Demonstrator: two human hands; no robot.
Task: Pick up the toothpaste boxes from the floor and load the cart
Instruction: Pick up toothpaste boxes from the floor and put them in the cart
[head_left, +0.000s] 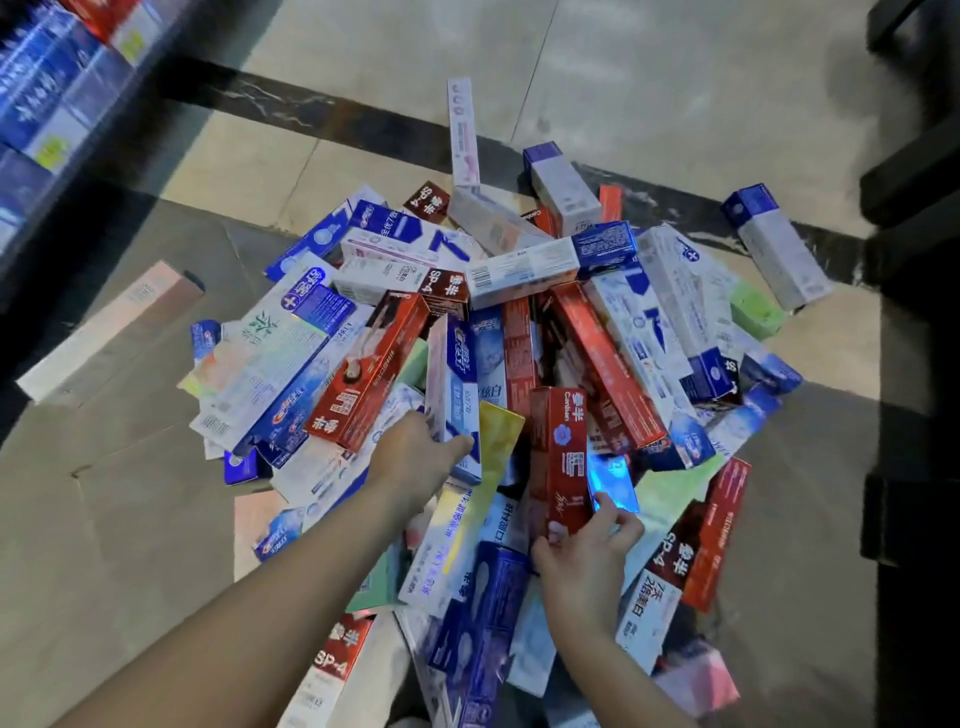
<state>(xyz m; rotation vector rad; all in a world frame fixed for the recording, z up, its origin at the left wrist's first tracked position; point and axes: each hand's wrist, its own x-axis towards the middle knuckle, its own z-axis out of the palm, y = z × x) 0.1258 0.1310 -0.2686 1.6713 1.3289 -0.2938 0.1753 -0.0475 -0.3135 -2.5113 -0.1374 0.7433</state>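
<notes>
A big heap of toothpaste boxes (519, 332) in red, blue, white and green lies on the tiled floor. My left hand (415, 457) reaches into the near left of the heap and grips the lower end of a blue and white box (457, 384) that stands on edge. My right hand (582, 551) holds the near end of a red box (561, 457) that is lifted at an angle, and its fingers also touch a shiny blue box (613, 483) beside it. No cart shows in the view.
Store shelves (52, 93) stocked with blue and red boxes run along the upper left. A dark frame or rack (914, 208) stands at the right edge. A pale box (109, 332) lies apart at the left, another white and blue one (779, 249) at the far right.
</notes>
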